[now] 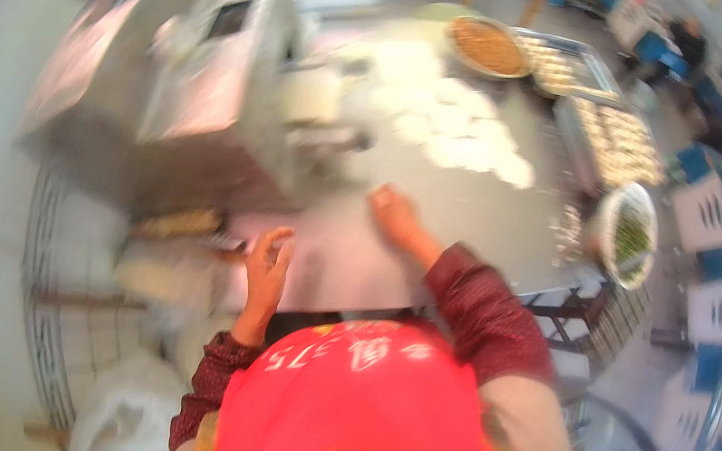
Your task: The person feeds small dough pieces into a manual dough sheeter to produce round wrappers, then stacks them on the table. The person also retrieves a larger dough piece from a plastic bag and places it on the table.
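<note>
My left hand (267, 271) is over the near left edge of a metal-topped worktable (480, 207), thumb and fingers apart, with nothing visible between them. Close to its left is the end of a brown stick-like thing (229, 254), too blurred to name. My right hand (395, 216) is low over the tabletop with its fingers curled; blur hides whether anything is inside them. Beyond it lies a spread of flat white dough pieces (471, 133), partly overlapping. A cream-coloured block or container (311, 95) stands farther back on the left, its kind unclear.
A boxy metal machine (210, 97) borders the table's left. Along the far right are a bowl of orange-brown filling (488, 46), a tray of pale dough pieces (555, 68), another filled tray (615, 140) and a white tub of chopped greens (633, 237). Chairs (707, 214) stand beyond.
</note>
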Tool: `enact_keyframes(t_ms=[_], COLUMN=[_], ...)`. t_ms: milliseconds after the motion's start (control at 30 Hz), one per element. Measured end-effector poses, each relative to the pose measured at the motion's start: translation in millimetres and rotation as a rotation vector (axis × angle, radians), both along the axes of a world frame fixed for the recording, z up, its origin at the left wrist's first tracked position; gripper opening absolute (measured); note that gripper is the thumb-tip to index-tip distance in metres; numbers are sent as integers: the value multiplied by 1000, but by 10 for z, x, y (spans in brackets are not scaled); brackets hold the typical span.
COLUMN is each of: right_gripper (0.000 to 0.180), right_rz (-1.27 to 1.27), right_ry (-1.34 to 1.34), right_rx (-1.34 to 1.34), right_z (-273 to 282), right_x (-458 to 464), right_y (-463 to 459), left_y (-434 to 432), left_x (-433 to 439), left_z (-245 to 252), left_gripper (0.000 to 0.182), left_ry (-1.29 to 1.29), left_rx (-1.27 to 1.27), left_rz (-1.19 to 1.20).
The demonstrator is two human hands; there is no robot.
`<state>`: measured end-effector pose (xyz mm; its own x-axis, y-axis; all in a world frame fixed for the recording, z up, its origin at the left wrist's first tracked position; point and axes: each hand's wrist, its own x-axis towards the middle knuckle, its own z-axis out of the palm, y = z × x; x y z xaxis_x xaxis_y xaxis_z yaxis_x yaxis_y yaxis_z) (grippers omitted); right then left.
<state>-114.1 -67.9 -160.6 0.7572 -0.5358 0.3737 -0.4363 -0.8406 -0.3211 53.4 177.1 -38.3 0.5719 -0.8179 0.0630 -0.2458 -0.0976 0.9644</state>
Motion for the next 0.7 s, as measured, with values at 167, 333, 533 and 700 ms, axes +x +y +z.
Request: enact_keyframes(t_ms=[167, 333, 533, 700], right_gripper=[28, 51, 35, 30], right_rz=[128, -386, -430, -622], right_ry=[-157, -281, -463, -373], right_rx=[521, 570, 257, 115], right_z=[72, 994, 1118, 1009], right_x=[-161, -836, -1377, -1404], right_y=[598, 859, 971, 1267], left_y=[-1071, -1417, -1504, -1429], left_x=[-703, -1315, -1579, -1571], left_z=[-281, -118, -73, -106], left_gripper=[63, 59, 55, 52], left_ry=[1502, 808, 695, 1150], left_rx=[53, -22, 100, 361], left_rz=[-516, -972, -1000, -1111])
